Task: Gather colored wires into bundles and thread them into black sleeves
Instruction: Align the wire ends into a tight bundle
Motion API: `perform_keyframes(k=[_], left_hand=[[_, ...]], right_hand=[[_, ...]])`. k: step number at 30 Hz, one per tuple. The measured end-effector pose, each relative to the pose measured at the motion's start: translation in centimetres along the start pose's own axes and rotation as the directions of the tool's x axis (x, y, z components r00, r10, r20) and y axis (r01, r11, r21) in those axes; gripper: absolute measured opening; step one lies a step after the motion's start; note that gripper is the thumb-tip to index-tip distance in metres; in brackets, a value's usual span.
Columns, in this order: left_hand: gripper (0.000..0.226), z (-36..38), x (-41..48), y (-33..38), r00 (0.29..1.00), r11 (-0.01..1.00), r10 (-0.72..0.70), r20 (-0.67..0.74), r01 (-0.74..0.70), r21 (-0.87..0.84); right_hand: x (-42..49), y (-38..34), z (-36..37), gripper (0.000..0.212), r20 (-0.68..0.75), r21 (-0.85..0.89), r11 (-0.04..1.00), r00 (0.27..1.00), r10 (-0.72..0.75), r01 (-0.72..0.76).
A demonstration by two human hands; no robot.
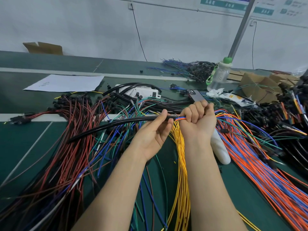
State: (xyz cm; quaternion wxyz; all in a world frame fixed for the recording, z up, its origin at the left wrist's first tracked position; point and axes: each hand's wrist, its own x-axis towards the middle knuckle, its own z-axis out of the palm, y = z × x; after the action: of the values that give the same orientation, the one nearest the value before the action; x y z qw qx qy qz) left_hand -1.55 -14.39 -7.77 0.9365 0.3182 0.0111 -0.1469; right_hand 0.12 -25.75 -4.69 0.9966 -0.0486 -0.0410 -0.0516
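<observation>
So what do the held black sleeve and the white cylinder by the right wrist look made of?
Black sleeve: likely flexible plastic or rubber tubing; it shows a glossy streak and bends in a gentle curve from the left hand. White cylinder: matte, rounded end, no glare; possibly plastic or foam, cannot tell.

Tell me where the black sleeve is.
Head view, centre: the left hand holds the black sleeve, its end meeting the wire bundle in the right hand; its tail trails left over the red wires.

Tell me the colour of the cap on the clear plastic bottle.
The round plastic cap is green, seen in head view.
</observation>
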Motion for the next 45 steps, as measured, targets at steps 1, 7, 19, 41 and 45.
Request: perform_keyframes(k=[1, 7, 19, 41, 45], left_hand=[[0.011, 0.0, 0.0, 0.0, 1.0, 1.0, 0.003, 0.004, -0.003, 0.015], [0.01, -0.3, 0.1, -0.1, 0.999, 0.999, 0.001, 0.036, -0.002, 0.044], [0.009, -0.6, 0.0, -0.5, 0.997, 0.988, 0.0, 0.076, -0.012, 0.156], [0.011, -0.1, 0.1, -0.9, 0.996, 0.998, -0.033, 0.078, 0.038, -0.058], [0.015, 0.0, 0.2, -1.1, 0.995, 0.996, 0.053, 0.079, -0.048, -0.069]], right_hand=[[0.0, 0.0, 0.0, 0.043, -0.004, -0.01, 1.0, 1.0, -0.003, 0.003], [0.0, 0.0, -0.1, 0.045, -0.046, -0.017, 0.998, 0.997, -0.054, 0.054], [0.2, -0.3, -0.3, 0.044, -0.086, -0.064, 0.992, 0.99, -0.112, 0.107], [0.1, -0.1, 0.0, 0.048, 0.008, -0.174, 0.967, 0.983, -0.186, 0.184], [0.0, 0.1, 0.1, 0.049, -0.004, -0.169, 0.968, 0.982, -0.189, 0.186]])
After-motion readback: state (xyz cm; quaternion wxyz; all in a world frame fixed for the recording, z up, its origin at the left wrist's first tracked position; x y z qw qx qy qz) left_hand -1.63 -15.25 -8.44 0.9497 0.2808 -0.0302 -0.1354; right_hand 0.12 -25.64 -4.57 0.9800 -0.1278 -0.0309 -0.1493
